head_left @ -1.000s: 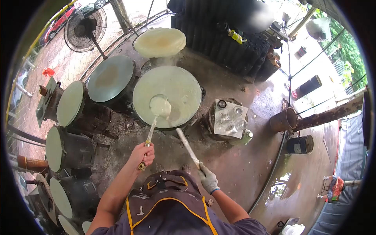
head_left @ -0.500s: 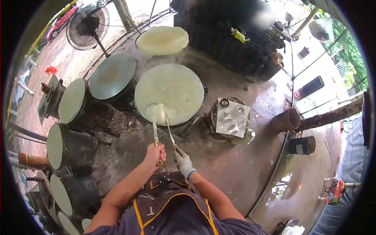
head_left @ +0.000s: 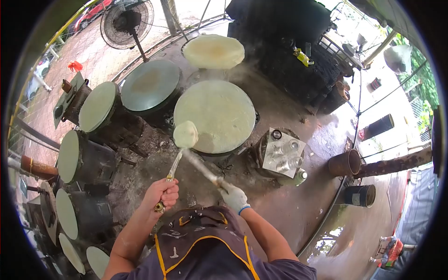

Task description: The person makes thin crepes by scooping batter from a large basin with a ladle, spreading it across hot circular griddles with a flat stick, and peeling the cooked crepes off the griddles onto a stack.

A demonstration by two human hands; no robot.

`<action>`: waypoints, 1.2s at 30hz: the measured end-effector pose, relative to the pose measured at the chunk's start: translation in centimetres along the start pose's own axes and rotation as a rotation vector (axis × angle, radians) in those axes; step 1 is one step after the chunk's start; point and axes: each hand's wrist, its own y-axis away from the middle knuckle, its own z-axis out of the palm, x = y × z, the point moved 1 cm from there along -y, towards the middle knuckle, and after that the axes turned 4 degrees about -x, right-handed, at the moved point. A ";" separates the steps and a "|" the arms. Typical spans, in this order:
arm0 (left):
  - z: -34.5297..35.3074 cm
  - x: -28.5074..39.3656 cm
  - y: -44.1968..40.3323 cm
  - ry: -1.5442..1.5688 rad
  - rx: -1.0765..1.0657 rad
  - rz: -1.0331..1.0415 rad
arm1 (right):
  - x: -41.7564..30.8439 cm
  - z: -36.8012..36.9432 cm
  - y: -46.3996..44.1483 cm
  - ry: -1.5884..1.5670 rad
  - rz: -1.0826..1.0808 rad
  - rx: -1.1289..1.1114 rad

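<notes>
My bare left hand (head_left: 161, 196) is wrapped round the handle of a ladle (head_left: 185, 135), whose batter-coated bowl is over the lower left edge of a large round griddle (head_left: 214, 114). A pale layer covers the griddle. In its white glove, my right hand (head_left: 234, 197) grips a pale scraper stick (head_left: 200, 165), blurred by motion, with its far end close beneath the ladle. Beyond the griddle, a domed pale sheet (head_left: 213, 50) sits on another round top.
More drum stoves with round tops (head_left: 98, 107) curve along the left, near a standing fan (head_left: 127, 23). At the right are a stool with glass jars (head_left: 284, 156), a green-capped bottle (head_left: 300, 176) and metal buckets (head_left: 344, 163). A person (head_left: 392, 249) is at the far lower right.
The ladle has moved left to the griddle's edge, and my left hand has shifted left and down. The stick has swung away from the ladle's bowl, my right hand moving right. The camera view has shifted.
</notes>
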 end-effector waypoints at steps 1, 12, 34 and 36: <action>-0.5 -0.4 0.1 0.011 0.027 0.001 | 0.0 -0.5 0.7 0.022 -0.136 -0.048; -3.0 1.1 1.9 0.131 0.045 0.205 | 1.0 -4.9 -1.5 -1.963 0.185 -0.937; -12.6 40.2 -23.1 -0.872 -0.224 0.261 | -27.1 4.4 -31.6 -1.387 0.266 0.501; -15.1 41.2 -26.8 -1.012 -0.176 0.240 | -29.8 6.0 -35.4 -1.352 0.294 0.575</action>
